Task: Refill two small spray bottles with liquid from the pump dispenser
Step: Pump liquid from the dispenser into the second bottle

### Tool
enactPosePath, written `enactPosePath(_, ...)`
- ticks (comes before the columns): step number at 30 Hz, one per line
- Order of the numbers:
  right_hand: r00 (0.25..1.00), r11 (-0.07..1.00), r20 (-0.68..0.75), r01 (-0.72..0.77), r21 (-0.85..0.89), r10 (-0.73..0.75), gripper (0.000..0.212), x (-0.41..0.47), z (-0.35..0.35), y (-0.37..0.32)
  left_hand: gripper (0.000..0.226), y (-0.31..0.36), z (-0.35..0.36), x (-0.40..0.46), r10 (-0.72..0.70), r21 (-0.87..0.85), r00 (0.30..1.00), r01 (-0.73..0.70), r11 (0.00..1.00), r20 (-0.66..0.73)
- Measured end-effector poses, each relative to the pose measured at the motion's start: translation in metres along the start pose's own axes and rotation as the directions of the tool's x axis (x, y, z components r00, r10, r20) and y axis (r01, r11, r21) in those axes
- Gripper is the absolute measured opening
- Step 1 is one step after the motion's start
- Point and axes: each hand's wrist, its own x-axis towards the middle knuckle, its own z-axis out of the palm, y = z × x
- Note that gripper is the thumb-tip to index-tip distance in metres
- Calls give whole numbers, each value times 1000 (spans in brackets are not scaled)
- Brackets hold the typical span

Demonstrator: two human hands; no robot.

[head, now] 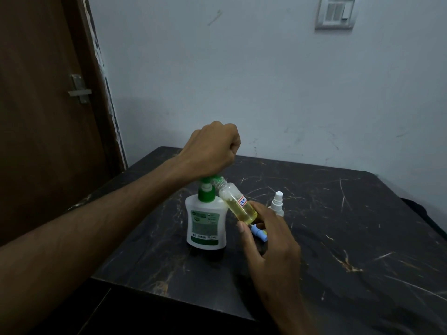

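Up high, the left hand (212,147) is curled into a tight fist and is pressed down on the green pump head (210,180) of the pump dispenser (206,223). The left forearm is stretched in from the lower left, with the wrist bent downward. No thing is held inside this fist; its grip is closed on itself.

Lower down, the right hand (268,238) is brought in from the bottom edge. Its grip is clamped on the lower end of a small spray bottle (238,203), which is pinched between the thumb and the fingers. This bottle is tilted, and its open threaded neck is held right under the pump spout. The bottle is made of clear plastic, is round like a tube, and is partly filled with yellow liquid. A small white sticker with red and blue marks is stuck on its side.

The dispenser is made of smooth white plastic with a green collar and a green label. It is stood upright on the counter (338,238), near the left front edge. A second spray bottle (277,201), white with its spray top on, is stood just behind the right hand. A small blue and yellow piece (259,233) is seen under the right thumb; what it is cannot be told.

The counter is dark and shiny, like black stone with pale cracks. Much bare room is left on its right side. A brown door (48,105) is at the left, and a pale wall (266,81) with a switch plate (335,12) is behind.
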Motion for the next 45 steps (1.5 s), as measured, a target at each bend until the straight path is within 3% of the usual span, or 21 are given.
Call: enactPosePath(45, 1000, 1000, -4, 13, -4, -13, 42, 1, 0, -2, 41, 2, 4, -3, -15, 28, 1000, 15, 999, -9)
